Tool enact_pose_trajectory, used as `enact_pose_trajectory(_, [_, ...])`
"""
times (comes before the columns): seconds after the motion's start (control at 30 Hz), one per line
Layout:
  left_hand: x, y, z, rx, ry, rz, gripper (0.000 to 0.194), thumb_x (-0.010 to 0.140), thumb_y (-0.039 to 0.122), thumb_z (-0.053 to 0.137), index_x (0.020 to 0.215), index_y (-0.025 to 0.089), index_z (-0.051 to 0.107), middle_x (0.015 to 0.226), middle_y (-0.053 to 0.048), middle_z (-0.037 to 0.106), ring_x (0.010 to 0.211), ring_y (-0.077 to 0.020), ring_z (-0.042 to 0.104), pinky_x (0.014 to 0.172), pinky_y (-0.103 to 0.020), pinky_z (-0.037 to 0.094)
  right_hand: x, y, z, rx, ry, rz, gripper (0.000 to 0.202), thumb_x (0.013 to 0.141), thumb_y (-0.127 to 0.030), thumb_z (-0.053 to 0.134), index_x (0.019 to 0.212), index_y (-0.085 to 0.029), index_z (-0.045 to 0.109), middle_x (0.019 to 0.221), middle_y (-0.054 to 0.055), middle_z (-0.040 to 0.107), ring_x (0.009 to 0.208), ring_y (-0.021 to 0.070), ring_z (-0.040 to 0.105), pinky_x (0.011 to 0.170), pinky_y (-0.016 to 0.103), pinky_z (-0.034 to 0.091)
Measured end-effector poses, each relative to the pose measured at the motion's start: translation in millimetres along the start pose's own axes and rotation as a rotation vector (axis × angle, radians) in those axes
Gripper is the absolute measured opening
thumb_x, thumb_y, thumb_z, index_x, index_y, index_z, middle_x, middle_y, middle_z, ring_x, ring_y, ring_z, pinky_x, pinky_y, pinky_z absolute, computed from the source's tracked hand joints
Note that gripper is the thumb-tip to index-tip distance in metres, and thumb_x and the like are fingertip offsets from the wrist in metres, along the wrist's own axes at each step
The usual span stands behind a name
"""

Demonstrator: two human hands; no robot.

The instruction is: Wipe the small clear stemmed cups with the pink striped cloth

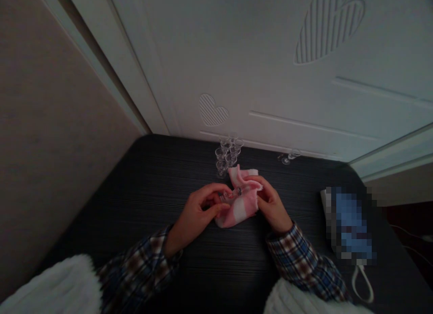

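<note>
Between my hands, above the dark table, is a small clear stemmed glass point(237, 192) lying on its side in a pink and white cloth point(241, 210). My left hand point(203, 205) has its thumb and fingers closed round one end of the glass, with the thumb at the cloth's edge. On the other side my right hand point(272, 203) is closed on the cloth, and the folds partly hide its fingertips. Just beyond the cloth stands a cluster of several small clear stemmed glasses point(221, 158). Farther right, one more glass point(289, 157) is near the table's back edge.
The black wood-grained table point(152, 183) meets a white panel point(257, 70) with raised heart shapes at the back. A blurred-out blue and white object point(350, 223) with a white strap loop point(362, 282) lies at the right. A wall point(61, 124) rises on the left.
</note>
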State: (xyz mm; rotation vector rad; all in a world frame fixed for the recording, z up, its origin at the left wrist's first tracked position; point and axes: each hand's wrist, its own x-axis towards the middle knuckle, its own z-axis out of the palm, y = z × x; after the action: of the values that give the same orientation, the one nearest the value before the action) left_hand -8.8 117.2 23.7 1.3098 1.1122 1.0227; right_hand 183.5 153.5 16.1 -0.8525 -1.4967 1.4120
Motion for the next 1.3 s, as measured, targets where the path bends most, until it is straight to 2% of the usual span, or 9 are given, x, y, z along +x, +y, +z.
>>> enact_pose_trajectory(0.13, [-0.3, -1.1, -0.4, -0.001, -0.018, 0.014, 0.023, 0.073, 0.021, 0.063, 0.095, 0.017, 0.057, 0.066, 0.002, 0.056, 0.055, -0.0076, 0.049, 0.051, -0.018, 0.040, 0.2, -4.5, 1.2, -0.057, -0.014, 0.001, 0.023, 0.079, -0.026, 0.057, 0.101, -0.022, 0.057, 0.101, 0.004, 0.057, 0.094, 0.0177, 0.055, 0.081, 0.028, 0.044])
enact_pose_trajectory(0.37, [0.8, -1.8, -1.6, -0.043, 0.045, -0.011, 0.021, 0.077, 0.028, 0.059, 0.095, 0.017, 0.055, 0.070, 0.002, 0.058, 0.052, -0.0064, 0.049, 0.048, -0.018, 0.038, -3.9, -3.1, 7.8, -0.126, -0.010, -0.025, 0.028, 0.078, -0.025, 0.057, 0.106, -0.024, 0.054, 0.098, 0.002, 0.058, 0.085, 0.0161, 0.056, 0.071, 0.025, 0.045])
enact_pose_trajectory(0.6, [1.9, -2.2, -2.2, -0.055, 0.044, -0.062, 0.017, 0.079, 0.031, 0.055, 0.084, 0.015, 0.056, 0.063, 0.003, 0.057, 0.051, -0.0070, 0.047, 0.048, -0.018, 0.038, -5.1, -4.8, 8.5, -0.219, -0.001, -0.096, 0.028, 0.076, -0.017, 0.058, 0.103, -0.025, 0.056, 0.100, 0.001, 0.058, 0.091, 0.0165, 0.055, 0.076, 0.025, 0.043])
enact_pose_trajectory(0.73, [2.6, -2.4, -1.6, -0.051, 0.038, -0.078, 0.019, 0.079, 0.033, 0.055, 0.088, 0.016, 0.055, 0.066, 0.002, 0.057, 0.050, -0.0068, 0.047, 0.045, -0.018, 0.036, -4.9, -5.3, 8.7, -0.241, 0.013, -0.110, 0.029, 0.076, -0.015, 0.057, 0.103, -0.025, 0.056, 0.099, 0.001, 0.059, 0.091, 0.0165, 0.055, 0.077, 0.026, 0.043])
enact_pose_trajectory(0.93, [2.7, -3.2, 0.2, -0.006, 0.053, -0.033, 0.024, 0.076, 0.029, 0.059, 0.097, 0.018, 0.056, 0.080, -0.001, 0.061, 0.054, -0.0064, 0.048, 0.045, -0.017, 0.036, -4.9, -5.8, 7.1, -0.260, 0.026, -0.112, 0.028, 0.074, -0.011, 0.055, 0.099, -0.024, 0.057, 0.093, 0.000, 0.059, 0.085, 0.0153, 0.055, 0.074, 0.025, 0.042])
enact_pose_trajectory(1.13, [1.1, -2.3, 0.4, 0.069, 0.054, 0.002, 0.028, 0.075, 0.025, 0.060, 0.102, 0.019, 0.057, 0.078, -0.001, 0.061, 0.059, -0.0095, 0.051, 0.048, -0.018, 0.039, -4.0, -6.2, 6.9, -0.248, 0.031, -0.073, 0.027, 0.074, -0.009, 0.055, 0.097, -0.023, 0.056, 0.090, -0.001, 0.058, 0.081, 0.0139, 0.055, 0.071, 0.024, 0.042])
enact_pose_trajectory(1.23, [0.3, -3.2, 1.4, 0.101, 0.059, 0.028, 0.026, 0.075, 0.023, 0.059, 0.101, 0.020, 0.057, 0.086, -0.002, 0.061, 0.064, -0.0099, 0.053, 0.052, -0.018, 0.041, -3.7, -6.0, 6.8, -0.264, 0.043, -0.051, 0.025, 0.074, -0.011, 0.054, 0.097, -0.023, 0.056, 0.089, -0.001, 0.058, 0.079, 0.0139, 0.054, 0.069, 0.024, 0.042])
enact_pose_trajectory(1.3, [0.2, -3.8, 2.6, 0.091, 0.095, 0.059, 0.031, 0.075, 0.023, 0.060, 0.106, 0.022, 0.054, 0.092, -0.003, 0.060, 0.067, -0.0099, 0.053, 0.055, -0.019, 0.043, -3.8, -5.8, 6.9, -0.280, 0.049, -0.039, 0.025, 0.075, -0.012, 0.053, 0.098, -0.023, 0.055, 0.089, 0.000, 0.058, 0.080, 0.0145, 0.054, 0.069, 0.024, 0.042])
